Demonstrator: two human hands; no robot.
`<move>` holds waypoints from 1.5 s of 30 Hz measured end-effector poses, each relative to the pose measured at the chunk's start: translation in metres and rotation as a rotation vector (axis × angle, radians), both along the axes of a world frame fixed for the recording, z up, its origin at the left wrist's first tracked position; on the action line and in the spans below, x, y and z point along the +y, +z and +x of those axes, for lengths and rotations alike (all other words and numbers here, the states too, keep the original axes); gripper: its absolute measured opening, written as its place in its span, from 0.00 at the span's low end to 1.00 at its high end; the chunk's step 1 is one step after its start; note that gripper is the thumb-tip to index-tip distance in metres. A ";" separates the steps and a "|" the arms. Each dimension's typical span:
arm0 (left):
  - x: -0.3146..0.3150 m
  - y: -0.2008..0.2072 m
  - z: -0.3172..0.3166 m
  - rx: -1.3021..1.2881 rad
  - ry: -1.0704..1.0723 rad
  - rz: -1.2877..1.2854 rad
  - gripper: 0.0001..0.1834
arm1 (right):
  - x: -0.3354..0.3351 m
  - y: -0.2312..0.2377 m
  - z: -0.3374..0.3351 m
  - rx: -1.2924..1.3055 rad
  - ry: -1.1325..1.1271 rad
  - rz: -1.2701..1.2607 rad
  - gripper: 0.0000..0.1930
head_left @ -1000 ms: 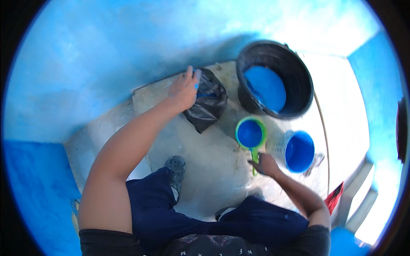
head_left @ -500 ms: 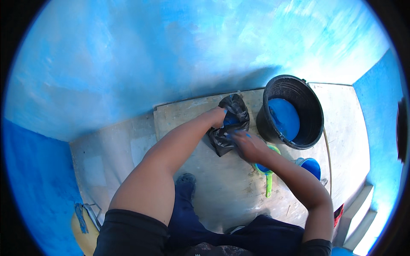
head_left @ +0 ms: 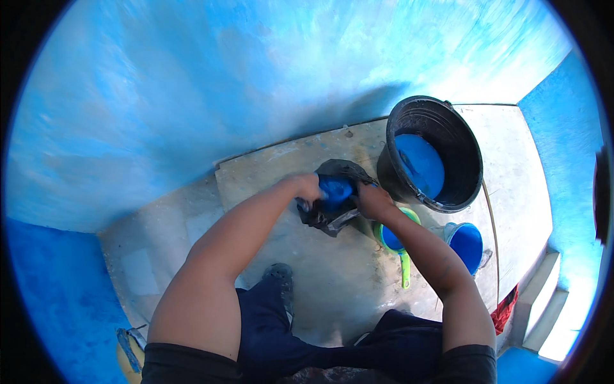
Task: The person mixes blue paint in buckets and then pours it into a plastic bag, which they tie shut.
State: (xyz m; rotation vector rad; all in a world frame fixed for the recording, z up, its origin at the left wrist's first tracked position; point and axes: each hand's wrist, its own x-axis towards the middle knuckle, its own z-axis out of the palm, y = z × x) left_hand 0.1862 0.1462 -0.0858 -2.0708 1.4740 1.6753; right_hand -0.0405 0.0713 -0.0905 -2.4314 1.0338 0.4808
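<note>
A black plastic bag [head_left: 327, 221] stands in front of me on the board, its mouth spread wide, with blue stuff showing inside. My left hand [head_left: 307, 188] is closed on the left edge of its mouth, slightly smeared by motion. On the opposite edge, my right hand [head_left: 373, 200] grips the plastic with bent fingers. Just right of the bag stands a big black bucket [head_left: 464, 128] with blue paint in it. A green-handled dipper [head_left: 405, 269], blue inside, lies partly behind my right forearm.
A smaller pail [head_left: 465, 246], blue inside, stands right of my right forearm. The blue-painted wall [head_left: 243, 77] rises beyond the pale board [head_left: 332, 275]. Pale steps [head_left: 537, 297] and a red bag [head_left: 505, 309] are at the lower right. A yellowish container [head_left: 128, 358] sits lower left.
The bag's mouth is wider and shows more blue. My right hand has moved up to the bag's right edge, and my left hand has shifted slightly left.
</note>
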 end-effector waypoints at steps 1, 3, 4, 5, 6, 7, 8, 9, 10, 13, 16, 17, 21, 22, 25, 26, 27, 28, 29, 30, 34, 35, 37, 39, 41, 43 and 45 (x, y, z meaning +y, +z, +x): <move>-0.011 0.002 0.002 -0.040 0.047 -0.028 0.28 | 0.000 0.003 0.001 0.006 0.005 0.010 0.26; -0.027 0.004 0.003 -0.319 0.103 -0.239 0.26 | -0.003 0.004 -0.002 -0.130 -0.025 -0.040 0.30; -0.034 0.001 0.003 -0.343 0.105 -0.288 0.26 | -0.004 0.005 -0.005 -0.199 -0.035 -0.066 0.32; -0.040 -0.002 0.001 -0.369 0.109 -0.336 0.26 | -0.006 0.003 -0.007 -0.256 -0.035 -0.114 0.34; -0.049 -0.009 -0.004 -0.392 0.112 -0.390 0.25 | -0.011 0.001 -0.013 -0.311 -0.037 -0.168 0.36; -0.052 -0.017 -0.004 -0.393 0.120 -0.365 0.25 | -0.010 0.004 -0.009 -0.381 -0.032 -0.213 0.38; -0.055 -0.025 -0.004 -0.395 0.128 -0.339 0.24 | -0.010 0.008 -0.007 -0.391 -0.003 -0.193 0.38; -0.057 -0.026 -0.007 -0.392 0.121 -0.316 0.24 | -0.006 0.016 -0.004 -0.397 0.011 -0.176 0.38; -0.058 -0.026 -0.010 -0.373 0.094 -0.299 0.23 | -0.003 0.020 -0.003 -0.403 0.024 -0.158 0.38; -0.058 -0.023 -0.022 -0.351 -0.075 -0.251 0.22 | 0.008 0.022 -0.006 -0.469 0.149 -0.329 0.38; -0.056 -0.015 -0.033 -0.362 -0.247 -0.314 0.18 | 0.008 0.029 -0.004 -0.610 0.066 -0.296 0.36; -0.047 -0.014 -0.036 -0.350 -0.203 -0.405 0.17 | 0.003 0.026 -0.003 -0.611 0.077 -0.317 0.35; -0.025 -0.007 -0.048 -0.321 -0.128 -0.695 0.11 | -0.020 0.005 0.000 -0.621 -0.002 -0.295 0.34; -0.021 -0.001 -0.055 -0.314 -0.166 -0.746 0.10 | -0.026 -0.004 -0.004 -0.622 -0.053 -0.264 0.33; -0.007 0.012 -0.055 -0.215 -0.194 -0.847 0.09 | -0.036 -0.024 -0.004 -0.645 -0.162 -0.181 0.32; -0.003 0.012 -0.046 -0.125 -0.148 -0.849 0.10 | -0.033 -0.022 -0.003 -0.590 -0.218 -0.099 0.30; 0.006 0.013 -0.032 -0.049 -0.090 -0.843 0.10 | -0.023 -0.006 0.004 -0.541 -0.257 -0.007 0.29; 0.007 0.018 -0.034 -0.075 -0.067 -0.857 0.10 | -0.023 0.005 -0.003 -0.469 -0.311 0.064 0.27; 0.008 0.023 -0.036 -0.101 -0.041 -0.872 0.10 | -0.025 0.008 -0.008 -0.419 -0.297 0.097 0.25; 0.010 0.027 -0.034 -0.131 -0.008 -0.885 0.10 | -0.025 0.011 -0.012 -0.371 -0.274 0.135 0.23; 0.012 0.039 -0.013 0.048 0.303 -0.732 0.12 | 0.005 0.038 -0.011 -0.396 -0.125 0.037 0.15; 0.015 0.042 -0.010 0.059 0.314 -0.708 0.11 | 0.017 0.051 -0.010 -0.408 -0.119 0.029 0.13; 0.015 0.056 -0.011 0.097 0.331 -0.674 0.10 | 0.029 0.076 -0.010 -0.421 -0.113 -0.006 0.10; 0.015 0.066 -0.008 0.007 0.114 -0.761 0.09 | 0.027 0.075 -0.008 -0.472 -0.128 -0.028 0.10; 0.013 0.078 -0.005 -0.017 -0.011 -0.833 0.08 | 0.018 0.065 -0.008 -0.562 -0.174 -0.105 0.10; 0.013 0.099 -0.003 0.018 -0.055 -0.877 0.09 | 0.009 0.044 -0.011 -0.701 -0.263 -0.221 0.12; 0.013 0.119 -0.004 0.029 -0.015 -1.035 0.10 | 0.004 0.035 -0.017 -0.569 -0.244 -0.190 0.12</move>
